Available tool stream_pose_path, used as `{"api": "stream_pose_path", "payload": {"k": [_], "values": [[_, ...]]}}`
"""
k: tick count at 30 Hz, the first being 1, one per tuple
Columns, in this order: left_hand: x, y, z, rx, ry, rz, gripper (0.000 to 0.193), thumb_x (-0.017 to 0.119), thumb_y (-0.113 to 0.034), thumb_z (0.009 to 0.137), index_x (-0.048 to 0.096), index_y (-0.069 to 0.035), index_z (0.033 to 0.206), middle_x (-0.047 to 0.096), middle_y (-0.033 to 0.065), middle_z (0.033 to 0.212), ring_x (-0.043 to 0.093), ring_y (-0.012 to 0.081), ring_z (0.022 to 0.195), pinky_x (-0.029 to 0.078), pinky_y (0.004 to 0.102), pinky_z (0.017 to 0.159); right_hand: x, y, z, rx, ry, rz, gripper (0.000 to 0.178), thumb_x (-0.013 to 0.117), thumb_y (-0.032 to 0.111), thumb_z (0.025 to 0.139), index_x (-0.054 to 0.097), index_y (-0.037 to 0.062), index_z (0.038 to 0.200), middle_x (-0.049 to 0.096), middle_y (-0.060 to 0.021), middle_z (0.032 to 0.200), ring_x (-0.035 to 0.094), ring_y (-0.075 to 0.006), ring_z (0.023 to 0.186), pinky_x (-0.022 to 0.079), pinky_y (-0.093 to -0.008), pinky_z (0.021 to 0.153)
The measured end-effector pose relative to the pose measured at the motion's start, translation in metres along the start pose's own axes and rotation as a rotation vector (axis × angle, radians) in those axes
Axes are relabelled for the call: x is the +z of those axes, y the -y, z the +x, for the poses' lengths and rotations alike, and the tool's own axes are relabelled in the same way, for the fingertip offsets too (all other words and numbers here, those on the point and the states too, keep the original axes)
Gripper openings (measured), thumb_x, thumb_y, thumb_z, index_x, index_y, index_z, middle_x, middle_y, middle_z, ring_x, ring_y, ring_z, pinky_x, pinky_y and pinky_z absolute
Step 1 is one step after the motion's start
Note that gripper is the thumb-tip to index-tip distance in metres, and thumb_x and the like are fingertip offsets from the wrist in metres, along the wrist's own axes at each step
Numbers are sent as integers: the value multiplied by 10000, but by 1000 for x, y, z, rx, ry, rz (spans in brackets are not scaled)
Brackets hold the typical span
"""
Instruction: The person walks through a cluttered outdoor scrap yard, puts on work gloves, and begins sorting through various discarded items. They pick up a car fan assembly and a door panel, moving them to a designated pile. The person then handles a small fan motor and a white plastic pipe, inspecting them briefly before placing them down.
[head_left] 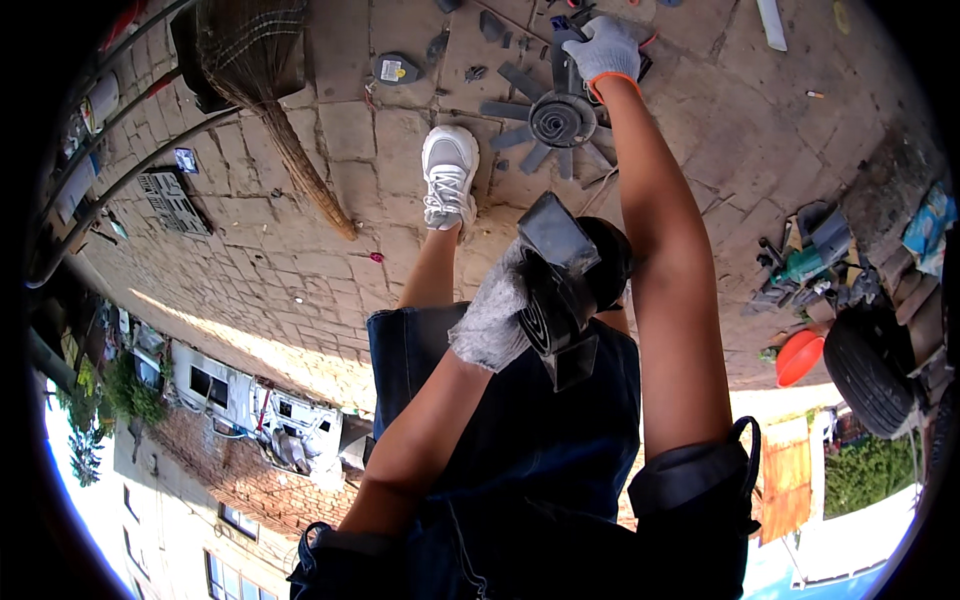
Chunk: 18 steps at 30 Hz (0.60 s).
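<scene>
My left hand (492, 318), in a dirty white glove, is closed on a black plastic fan part (562, 300) with a round ribbed hub and broad blades, held above my lap. My right hand (607, 50) reaches down to the paving in a light glove with an orange cuff. Its fingers are curled at the far end of a blade of a second dark fan (560, 121), which lies flat with its blades spread. What they grip is too small to make out. A grey plastic piece (397, 69) with a label lies left of that fan.
A straw broom (285, 140) lies at the left, near a slotted dark plate (174, 202). Broken dark scraps are scattered on the paving past the fan. On the right are a heap of parts (815, 250), a red bowl-like object (800, 358) and a tyre (868, 370).
</scene>
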<state>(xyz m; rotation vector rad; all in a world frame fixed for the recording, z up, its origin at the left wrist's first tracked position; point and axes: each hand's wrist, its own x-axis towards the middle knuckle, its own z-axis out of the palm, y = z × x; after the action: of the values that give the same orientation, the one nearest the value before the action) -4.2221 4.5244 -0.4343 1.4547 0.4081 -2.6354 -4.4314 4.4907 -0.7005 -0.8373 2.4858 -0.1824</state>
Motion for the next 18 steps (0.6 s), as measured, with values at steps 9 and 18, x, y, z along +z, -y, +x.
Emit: {"api": "stream_pose_path", "payload": {"k": [9,18], "values": [[-1,5,-2,40,73,-57,732,774,-310,726,419,-22,1297,563,130,1161,608,231,1000,536,351,843,-64,10,-57,-558,-671,188,257,688,33,611,560,150,801,634,2,922,582,-244,890,427,-385,831],[5,5,-2,51,109,14,750,759,-353,737,412,-16,1310,569,129,1160,608,239,1018,519,365,876,-61,-12,-51,-2,-530,491,173,693,93,704,609,120,852,603,-32,766,561,-278,827,434,-412,739]]}}
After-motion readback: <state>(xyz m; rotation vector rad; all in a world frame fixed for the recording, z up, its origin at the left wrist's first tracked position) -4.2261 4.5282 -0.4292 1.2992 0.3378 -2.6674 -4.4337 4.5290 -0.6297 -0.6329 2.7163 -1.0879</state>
